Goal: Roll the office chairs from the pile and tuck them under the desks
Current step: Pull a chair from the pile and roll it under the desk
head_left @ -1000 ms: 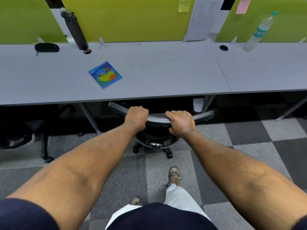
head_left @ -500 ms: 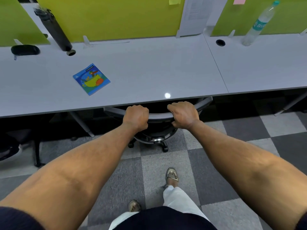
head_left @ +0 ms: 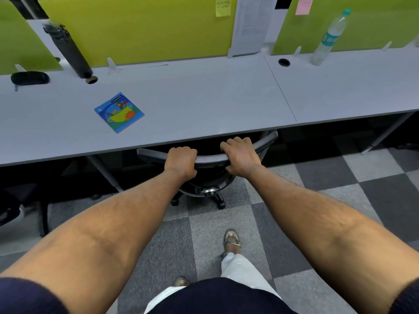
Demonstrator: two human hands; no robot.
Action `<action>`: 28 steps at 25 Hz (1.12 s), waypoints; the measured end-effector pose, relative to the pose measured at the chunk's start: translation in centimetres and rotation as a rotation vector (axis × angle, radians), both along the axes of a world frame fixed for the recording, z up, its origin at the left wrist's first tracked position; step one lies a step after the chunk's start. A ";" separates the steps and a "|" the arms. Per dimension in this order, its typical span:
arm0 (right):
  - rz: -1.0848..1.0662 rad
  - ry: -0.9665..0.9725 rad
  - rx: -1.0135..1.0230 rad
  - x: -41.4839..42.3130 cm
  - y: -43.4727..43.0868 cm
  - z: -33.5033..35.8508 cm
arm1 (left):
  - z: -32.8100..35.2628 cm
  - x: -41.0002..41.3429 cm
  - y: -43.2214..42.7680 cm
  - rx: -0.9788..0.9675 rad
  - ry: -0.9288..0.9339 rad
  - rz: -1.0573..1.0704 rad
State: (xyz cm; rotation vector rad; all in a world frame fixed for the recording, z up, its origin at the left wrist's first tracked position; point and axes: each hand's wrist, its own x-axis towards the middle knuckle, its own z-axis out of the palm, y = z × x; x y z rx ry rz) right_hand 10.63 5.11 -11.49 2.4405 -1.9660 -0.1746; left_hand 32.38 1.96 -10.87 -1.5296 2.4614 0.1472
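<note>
Office chair (head_left: pixel 208 159) at 12 o'clock, seat under bench (head_left: pixel 204 105); my left grip (head_left: pixel 181 160) and right grip (head_left: pixel 240 155) wrap its backrest rail to push squarely.

The chair (head_left: pixel 208 158) sits further in under the table (head_left: pixel 204 98) than a second ago. The dark gap between its curved backrest and the table's front edge has nearly closed. The right end of the backrest, which trailed well behind before, now reaches that edge. The right hand (head_left: pixel 240 156), gripping the top of the backrest, has moved forward until its knuckles lie just beside the table edge. The left hand (head_left: pixel 181 163) has advanced less. The wheels (head_left: pixel 221 203) have rolled closer in.
</note>
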 end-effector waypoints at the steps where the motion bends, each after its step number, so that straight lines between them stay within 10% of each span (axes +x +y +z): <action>1: -0.025 -0.024 0.007 0.1 0.4 0.1 | 0.1 0.2 0.2 -0.006 0.015 -0.011; 13: -0.408 -0.139 -0.123 -5.7 11.9 1.6 | 0.3 -5.6 6.4 -0.159 0.117 -0.284; 28: -0.850 -0.168 -0.177 -33.3 21.7 1.8 | 2.2 -38.3 7.0 -0.159 0.200 -0.749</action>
